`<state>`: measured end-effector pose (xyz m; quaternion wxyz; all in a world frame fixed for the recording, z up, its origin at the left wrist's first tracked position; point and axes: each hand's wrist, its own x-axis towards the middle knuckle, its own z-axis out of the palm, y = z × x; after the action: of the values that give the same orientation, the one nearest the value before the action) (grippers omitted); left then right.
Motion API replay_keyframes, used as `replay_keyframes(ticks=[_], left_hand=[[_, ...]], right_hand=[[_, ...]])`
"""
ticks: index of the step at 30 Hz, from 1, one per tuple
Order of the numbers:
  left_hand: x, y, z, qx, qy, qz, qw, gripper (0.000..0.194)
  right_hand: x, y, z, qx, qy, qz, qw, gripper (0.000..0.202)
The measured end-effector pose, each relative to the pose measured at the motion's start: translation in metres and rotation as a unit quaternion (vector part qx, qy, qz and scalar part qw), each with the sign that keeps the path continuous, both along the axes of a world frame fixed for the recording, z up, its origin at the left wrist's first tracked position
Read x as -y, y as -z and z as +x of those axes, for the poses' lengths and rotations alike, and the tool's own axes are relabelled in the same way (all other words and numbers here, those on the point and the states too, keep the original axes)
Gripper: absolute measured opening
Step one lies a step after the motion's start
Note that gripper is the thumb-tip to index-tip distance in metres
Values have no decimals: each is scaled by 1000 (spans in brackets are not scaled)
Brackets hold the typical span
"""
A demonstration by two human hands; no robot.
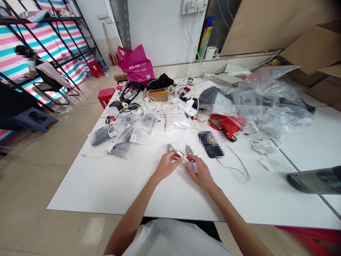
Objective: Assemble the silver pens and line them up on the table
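- Head view: both hands meet over the near part of the white bench (106, 192), close together and pinching one slim silver-and-white pen (177, 151).
- The left hand (168, 166) grips the pen's middle; the right hand (200, 173) closes on its lower end, with a greyish piece (194, 166) at the fingers, too blurred to name. The pen slants, its far tip to the left.
- Just beyond the right hand lie more silver pens (189, 149); no lettering on them can be made out.
- Left of the hands, frosted bags (123, 150) carry dark capitals that begin "SO"; the rest is too small to be sure of. Small white tags (133, 138) nearby bear print too fine to read.
- Farther back, a white packet (175, 116) has a printed label, also illegible.
- Behind it, a magenta tote bag (138, 65) shows white Chinese characters and a small square code.
- Right of the hands lies a phone (211, 145), its screen blurred; a yellow-and-black screwdriver (229, 136) rests beyond it.
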<state>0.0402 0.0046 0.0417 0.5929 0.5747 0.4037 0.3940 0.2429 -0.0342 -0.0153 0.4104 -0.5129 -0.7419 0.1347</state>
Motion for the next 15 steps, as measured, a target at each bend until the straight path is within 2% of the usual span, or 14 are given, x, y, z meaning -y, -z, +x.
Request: replay_keyframes(ticks=[3, 6, 8, 12, 15], left_hand=[[-8, 4, -2, -8, 17, 29, 999, 31], [-24, 10, -9, -4, -50, 54, 997, 35], [-35, 17, -14, 61, -77, 29, 995, 42], [-47, 32, -24, 235, -75, -67, 967, 53], [-47, 40, -28, 250, -84, -91, 960, 43]], right_hand=[[-19, -4, -13, -15, -44, -39, 998, 36], [-38, -7, -22, -25, -51, -56, 997, 36], [-46, -7, -26, -17, -46, -58, 997, 34], [-48, 3, -29, 18, -56, -48, 997, 27], [-45, 11, -28, 54, -64, -20, 996, 24]])
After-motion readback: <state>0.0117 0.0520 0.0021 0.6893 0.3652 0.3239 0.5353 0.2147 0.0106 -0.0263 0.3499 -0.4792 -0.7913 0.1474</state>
